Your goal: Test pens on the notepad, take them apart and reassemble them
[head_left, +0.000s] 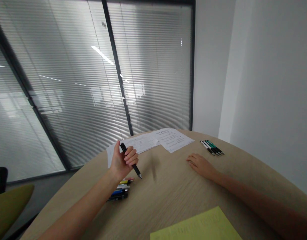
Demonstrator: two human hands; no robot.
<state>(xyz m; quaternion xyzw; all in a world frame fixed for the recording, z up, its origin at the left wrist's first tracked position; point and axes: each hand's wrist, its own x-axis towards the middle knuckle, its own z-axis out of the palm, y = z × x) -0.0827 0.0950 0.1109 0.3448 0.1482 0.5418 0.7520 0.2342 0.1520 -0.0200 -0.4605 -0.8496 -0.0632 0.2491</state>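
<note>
My left hand (124,160) is wrapped round a black pen (135,169), raised above the table with its silver tip pointing down and to the right. Below that wrist lies a group of several coloured pens (122,190), partly hidden by my forearm. My right hand (199,164) rests palm down on the tabletop, fingers extended, with nothing seen in it. Just beyond it, to the right, several white, green and black pens (212,147) lie side by side.
Printed white sheets (172,140) lie along the far edge of the round wooden table (158,200). A yellow sheet (198,226) is at the near edge. A green chair (13,206) stands at the left. Behind are glass panels with blinds and a white wall.
</note>
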